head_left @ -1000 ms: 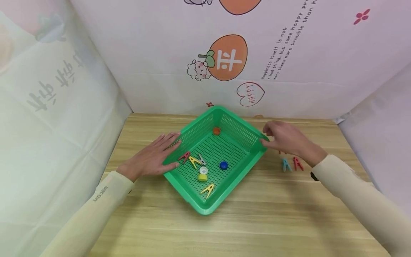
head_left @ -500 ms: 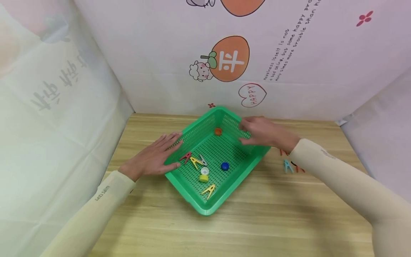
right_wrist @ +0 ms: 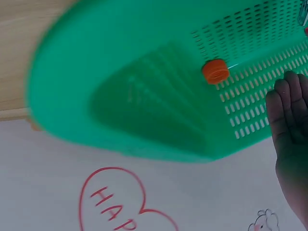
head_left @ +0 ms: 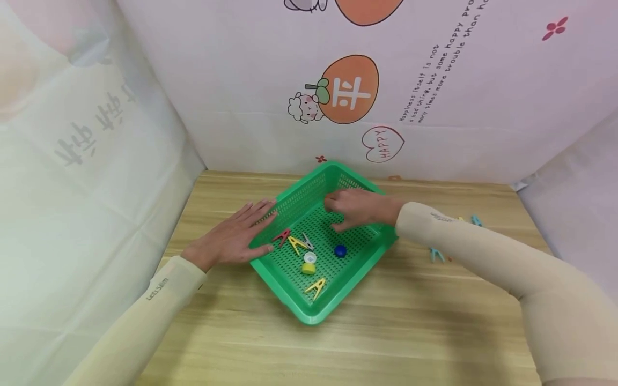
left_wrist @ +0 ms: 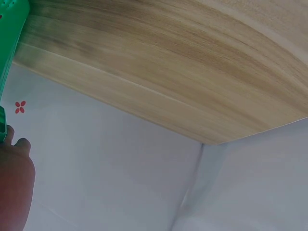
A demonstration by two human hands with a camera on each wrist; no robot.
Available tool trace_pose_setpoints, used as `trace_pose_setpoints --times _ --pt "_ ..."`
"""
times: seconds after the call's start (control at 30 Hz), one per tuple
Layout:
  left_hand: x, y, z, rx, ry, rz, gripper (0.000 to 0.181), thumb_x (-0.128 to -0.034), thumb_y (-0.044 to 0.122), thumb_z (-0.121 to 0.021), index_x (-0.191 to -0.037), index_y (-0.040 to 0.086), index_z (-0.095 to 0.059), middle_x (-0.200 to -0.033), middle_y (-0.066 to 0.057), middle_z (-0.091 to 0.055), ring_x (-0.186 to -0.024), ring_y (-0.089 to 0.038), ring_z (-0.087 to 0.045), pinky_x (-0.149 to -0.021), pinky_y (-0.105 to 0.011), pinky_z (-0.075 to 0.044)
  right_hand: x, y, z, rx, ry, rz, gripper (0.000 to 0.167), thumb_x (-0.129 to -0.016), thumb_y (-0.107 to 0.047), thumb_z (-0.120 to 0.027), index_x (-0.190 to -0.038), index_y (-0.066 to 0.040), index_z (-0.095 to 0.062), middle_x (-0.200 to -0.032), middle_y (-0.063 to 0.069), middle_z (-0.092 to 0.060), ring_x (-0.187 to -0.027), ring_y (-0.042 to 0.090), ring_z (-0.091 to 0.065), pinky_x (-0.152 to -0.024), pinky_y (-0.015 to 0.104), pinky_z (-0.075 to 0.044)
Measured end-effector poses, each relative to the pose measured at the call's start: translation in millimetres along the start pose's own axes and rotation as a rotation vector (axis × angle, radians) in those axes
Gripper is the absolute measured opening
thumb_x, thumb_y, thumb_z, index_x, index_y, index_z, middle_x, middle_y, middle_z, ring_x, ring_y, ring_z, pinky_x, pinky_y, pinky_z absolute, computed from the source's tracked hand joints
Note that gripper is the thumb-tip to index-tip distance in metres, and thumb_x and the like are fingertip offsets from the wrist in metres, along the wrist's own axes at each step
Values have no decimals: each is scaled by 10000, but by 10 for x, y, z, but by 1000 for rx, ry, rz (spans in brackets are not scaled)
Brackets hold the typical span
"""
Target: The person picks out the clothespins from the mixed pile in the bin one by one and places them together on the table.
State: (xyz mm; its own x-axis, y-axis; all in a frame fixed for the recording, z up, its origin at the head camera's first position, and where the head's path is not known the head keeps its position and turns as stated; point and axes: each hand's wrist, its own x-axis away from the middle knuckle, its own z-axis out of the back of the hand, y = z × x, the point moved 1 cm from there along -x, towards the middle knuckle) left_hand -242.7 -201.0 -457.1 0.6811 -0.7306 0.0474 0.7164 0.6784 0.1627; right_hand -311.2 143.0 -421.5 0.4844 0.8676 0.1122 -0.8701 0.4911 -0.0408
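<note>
A green plastic basket [head_left: 311, 319] stands cornerwise on the wooden table. My left hand [head_left: 234, 234] rests on its left rim with the fingers straight. Over the inside of the basket hovers my right hand [head_left: 357, 209], fingers loosely bent and thumb apart, with nothing visible between them. An orange bottle cap [right_wrist: 215, 71] lies in the basket near that hand, mostly hidden in the head view. Also inside are a red clothespin [head_left: 282, 236], a yellow clothespin [head_left: 296, 244], a grey clothespin [head_left: 307, 241], a pale yellow clothespin [head_left: 316, 288], and white [head_left: 310, 258], yellow [head_left: 308, 268] and blue [head_left: 340, 251] caps.
Right of the basket, a light blue clothespin [head_left: 436, 254] lies on the table [head_left: 386, 332], with another blue clothespin [head_left: 476, 220] farther back. My right sleeve [head_left: 463, 241] covers part of that area. A printed cloth wall [head_left: 270, 139] rises behind the basket.
My right hand has moved left from the basket's right corner to over its inside, near the orange cap. The left hand stays on the rim.
</note>
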Motion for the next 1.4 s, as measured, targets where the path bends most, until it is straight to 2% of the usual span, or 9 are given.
trace_pose_setpoints --times 0.07,0.3,0.67,0.83,1.0,1.17,1.3,1.4 --pt "-4 -6 -8 -4 -6 3 868 -1099 574 -523 -1732 55 -232 -1855 -115 -37 -1723 -319 -59 -1412 -511 -98 -82 -34 -18 -16 -13 35 347 -962 -317 -825 -1149 -45 -717 -1112 75 -735 -1005 220 -718 -882 402 -656" --pt "-13 -18 -25 1 -9 9 869 -1100 590 -509 -1737 73 -224 -1858 -89 -17 -1725 -304 -53 -1414 -501 -95 -382 -110 -51 -63 -94 166 381 -995 -334 -796 -1220 -37 -715 -1175 90 -750 -1036 188 -714 -927 375 -646" --pt "-50 16 -19 1 -15 -3 860 -1100 604 -489 -1734 75 -249 -1859 -80 -21 -1727 -295 -52 -1414 -496 -98 -670 -228 -178 -87 -174 265 467 -991 -376 -792 -1311 -44 -716 -1298 77 -723 -1204 220 -697 -1059 388 -610" --pt "-59 21 -28 3 -21 4 856 -1104 600 -488 -1735 74 -247 -1859 -73 -12 -1728 -288 -43 -1415 -490 -92 -718 -240 -278 -91 -222 277 449 -985 -350 -787 -1329 -70 -720 -1303 65 -716 -1184 211 -685 -1038 388 -609" --pt "-57 20 -30 -2 -13 2 864 -1098 602 -493 -1732 65 -256 -1858 -90 -32 -1726 -304 -54 -1414 -501 -99 -724 -232 -374 -69 -263 282 357 -1003 -340 -737 -1279 -115 -732 -1223 26 -727 -1108 171 -688 -968 355 -621" --pt "-55 1 -26 -13 -2 3 872 -1092 602 -504 -1732 65 -255 -1856 -106 -51 -1725 -310 -65 -1413 -508 -107 -673 -183 -407 -30 -294 254 329 -1001 -372 -747 -1214 -121 -747 -1152 7 -734 -1025 134 -686 -893 316 -628" --pt "-41 -20 -30 -12 -8 11 868 -1096 599 -501 -1731 61 -256 -1858 -98 -36 -1726 -303 -56 -1414 -500 -94 -635 -145 -392 -10 -342 203 370 -1004 -410 -765 -1226 -114 -754 -1133 11 -744 -960 109 -685 -844 298 -626" --pt "-24 -23 -25 -12 -15 16 866 -1097 597 -500 -1730 58 -257 -1858 -92 -28 -1726 -303 -56 -1415 -496 -89 -643 -142 -380 -16 -350 177 393 -995 -402 -783 -1252 -107 -745 -1174 21 -735 -1002 125 -691 -873 307 -631"
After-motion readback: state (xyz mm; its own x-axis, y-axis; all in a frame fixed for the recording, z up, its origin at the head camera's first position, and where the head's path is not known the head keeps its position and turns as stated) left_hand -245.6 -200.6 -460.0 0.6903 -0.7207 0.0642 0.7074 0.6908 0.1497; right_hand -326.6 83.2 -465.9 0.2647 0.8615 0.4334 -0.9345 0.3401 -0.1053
